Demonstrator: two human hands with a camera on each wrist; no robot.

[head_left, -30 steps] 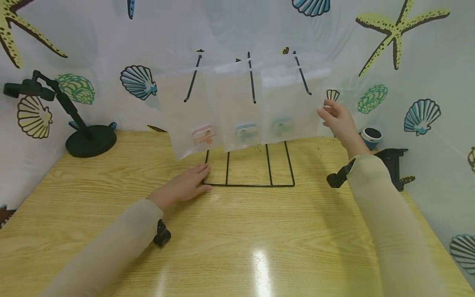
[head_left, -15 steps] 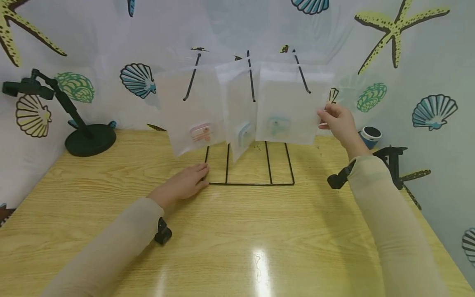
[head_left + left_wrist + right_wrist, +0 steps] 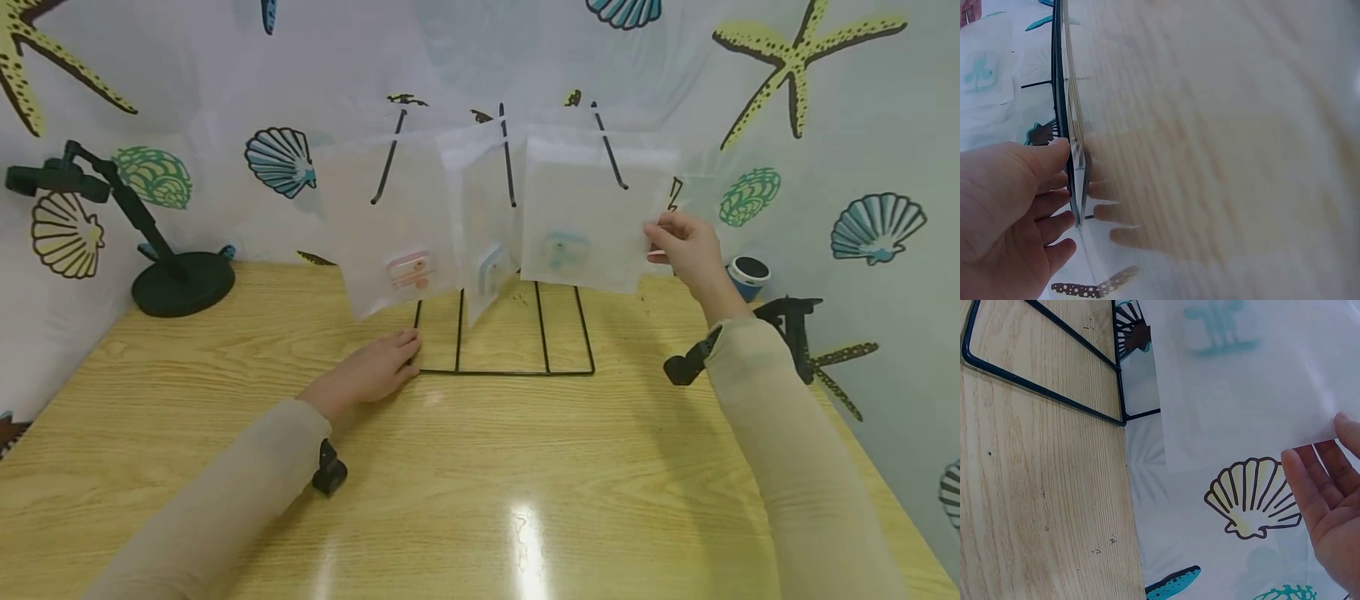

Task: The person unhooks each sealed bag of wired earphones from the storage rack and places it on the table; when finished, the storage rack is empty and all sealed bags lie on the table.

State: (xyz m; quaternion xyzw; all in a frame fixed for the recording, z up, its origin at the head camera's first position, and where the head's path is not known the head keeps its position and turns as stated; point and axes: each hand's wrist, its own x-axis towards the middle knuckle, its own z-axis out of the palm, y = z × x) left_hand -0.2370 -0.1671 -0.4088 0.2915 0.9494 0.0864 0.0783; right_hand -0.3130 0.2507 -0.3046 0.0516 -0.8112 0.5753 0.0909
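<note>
A black wire display rack [image 3: 506,373] stands on the table with three hooks slanting forward. From each hook hangs a frosted plastic bag. The right bag [image 3: 600,242] has a teal print, and my right hand [image 3: 686,254] pinches its right edge, thumb in front and fingers behind. The middle bag [image 3: 486,208] hangs twisted, its blue-printed face turned sideways. The left bag [image 3: 393,225], with a pink print, faces forward. My left hand [image 3: 367,365] rests at the rack's front left base corner, fingers extended; the left wrist view shows its thumb and fingertips against the base wire [image 3: 1060,94].
A black stand with a jointed arm [image 3: 180,283] stands at the back left. At the back right are a small blue and white round container [image 3: 748,277] and a black bracket-like object [image 3: 795,329], partly behind the right sleeve. A sea-patterned sheet [image 3: 525,50] covers the wall.
The middle bag has turned from facing forward to an angle, coming apart from the right bag. The right hand has lowered slightly with the right bag's edge. The left hand shows barely any movement.
</note>
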